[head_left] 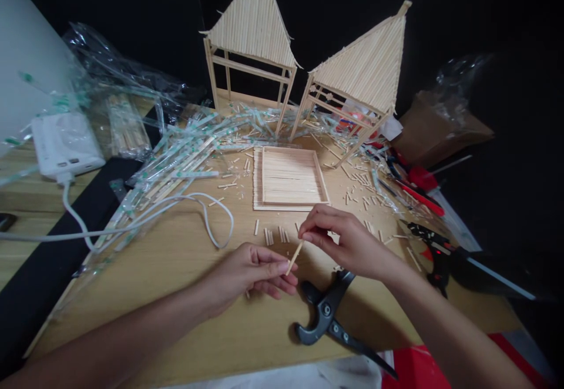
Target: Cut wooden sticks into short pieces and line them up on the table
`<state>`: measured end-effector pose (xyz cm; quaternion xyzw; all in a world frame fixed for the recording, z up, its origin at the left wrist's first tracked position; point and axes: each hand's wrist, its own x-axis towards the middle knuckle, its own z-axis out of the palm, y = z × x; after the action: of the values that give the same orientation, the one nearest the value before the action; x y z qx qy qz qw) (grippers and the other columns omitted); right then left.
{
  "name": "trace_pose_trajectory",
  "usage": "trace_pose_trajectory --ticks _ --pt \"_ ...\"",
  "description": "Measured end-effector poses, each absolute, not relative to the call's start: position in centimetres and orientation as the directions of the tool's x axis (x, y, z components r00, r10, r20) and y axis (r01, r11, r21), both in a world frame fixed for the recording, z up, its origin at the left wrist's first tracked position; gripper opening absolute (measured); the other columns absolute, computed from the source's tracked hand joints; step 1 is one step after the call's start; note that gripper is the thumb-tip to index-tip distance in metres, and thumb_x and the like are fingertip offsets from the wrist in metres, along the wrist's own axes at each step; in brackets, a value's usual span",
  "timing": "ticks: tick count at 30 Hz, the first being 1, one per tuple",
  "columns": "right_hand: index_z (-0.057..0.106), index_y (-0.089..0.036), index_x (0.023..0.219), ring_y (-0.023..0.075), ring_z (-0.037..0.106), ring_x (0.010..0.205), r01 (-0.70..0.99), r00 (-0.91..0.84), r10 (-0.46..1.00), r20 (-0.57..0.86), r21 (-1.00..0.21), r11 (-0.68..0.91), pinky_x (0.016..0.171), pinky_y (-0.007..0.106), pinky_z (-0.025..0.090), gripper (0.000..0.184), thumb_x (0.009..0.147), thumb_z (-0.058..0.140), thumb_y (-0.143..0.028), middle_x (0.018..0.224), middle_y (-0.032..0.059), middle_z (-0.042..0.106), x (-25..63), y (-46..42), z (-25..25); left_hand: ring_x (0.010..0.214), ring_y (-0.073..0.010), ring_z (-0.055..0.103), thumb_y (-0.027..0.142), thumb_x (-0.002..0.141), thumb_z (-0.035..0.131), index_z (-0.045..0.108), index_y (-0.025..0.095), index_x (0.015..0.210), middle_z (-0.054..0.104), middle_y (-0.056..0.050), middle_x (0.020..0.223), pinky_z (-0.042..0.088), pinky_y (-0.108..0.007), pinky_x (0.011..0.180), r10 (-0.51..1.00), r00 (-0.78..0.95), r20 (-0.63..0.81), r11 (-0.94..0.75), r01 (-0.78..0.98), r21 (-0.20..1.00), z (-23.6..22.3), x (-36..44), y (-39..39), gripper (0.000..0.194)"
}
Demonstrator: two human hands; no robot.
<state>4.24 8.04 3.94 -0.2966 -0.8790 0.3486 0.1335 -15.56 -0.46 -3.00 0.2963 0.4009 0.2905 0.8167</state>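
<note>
My left hand (264, 268) pinches the lower end of a short wooden stick (295, 258) between thumb and fingers. The thumb and fingertips of my right hand (341, 237) close on the stick's upper end, so it slants between both hands. Beneath my right hand lies a dark-handled cutter (326, 309) with its jaws apart. Several cut stick pieces (284, 235) lie in small rows just beyond my hands. Farther back is a square base made of sticks (293, 174), with a raised rim.
Two stick-built roofed models (253, 22) (363, 63) stand at the back. Plastic wrappers and sticks (189, 148) heap at left, by a white power adapter (66, 145) and looping cable (207, 218). At right are a glue gun (438, 254), red-handled pliers (420, 196) and offcuts.
</note>
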Motion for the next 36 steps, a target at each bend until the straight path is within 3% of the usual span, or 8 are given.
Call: trace_pose_trajectory --ticks 15,24,29,36 --pt "0.061 -0.018 0.092 0.013 0.054 0.081 0.429 -0.795 0.603 0.062 -0.645 0.632 0.071 0.025 0.044 0.014 0.091 0.047 -0.02 0.087 0.0046 0.058 4.3 6.9 4.3 0.079 -0.0165 0.069 0.037 0.072 0.071 0.071 0.017 0.088 0.073 -0.007 0.087 0.049 -0.022 0.066 0.696 0.521 -0.494 0.662 -0.201 0.722 -2.9 -15.4 -0.5 0.026" --pt "0.061 -0.019 0.098 0.0134 0.056 0.08 0.41 -0.782 0.614 0.107 -0.653 0.636 0.072 0.026 0.046 0.015 0.091 0.048 -0.022 0.088 0.005 0.058 4.1 7.0 4.0 0.085 -0.0185 0.068 0.038 0.073 0.07 0.071 0.016 0.086 0.072 -0.009 0.095 0.048 -0.019 0.059 0.643 0.571 -0.511 0.711 -0.196 0.675 -2.6 -15.7 -0.4 0.026" --pt "0.053 -0.022 0.115 0.019 0.055 0.095 0.531 -0.645 0.717 0.266 -0.52 0.67 0.08 0.032 0.048 0.035 0.083 0.061 -0.033 0.105 0.0085 0.055 4.1 5.0 3.8 0.089 -0.0178 0.067 0.037 0.074 0.07 0.07 0.015 0.088 0.072 -0.009 0.096 0.048 -0.017 0.061 0.693 0.511 -0.509 0.704 -0.325 0.632 -2.1 -16.0 -0.2 0.026" --pt "0.057 -0.02 0.094 0.0181 0.057 0.088 0.524 -0.64 0.715 0.283 -0.52 0.675 0.077 0.032 0.048 0.012 0.084 0.06 -0.025 0.093 0.0057 0.062 3.0 1.6 1.6 0.073 -0.0108 0.063 0.033 0.073 0.071 0.072 0.015 0.084 0.071 -0.005 0.087 0.049 -0.017 0.066 0.742 0.472 -0.475 0.666 -0.441 0.602 -2.3 -15.6 -0.5 0.021"
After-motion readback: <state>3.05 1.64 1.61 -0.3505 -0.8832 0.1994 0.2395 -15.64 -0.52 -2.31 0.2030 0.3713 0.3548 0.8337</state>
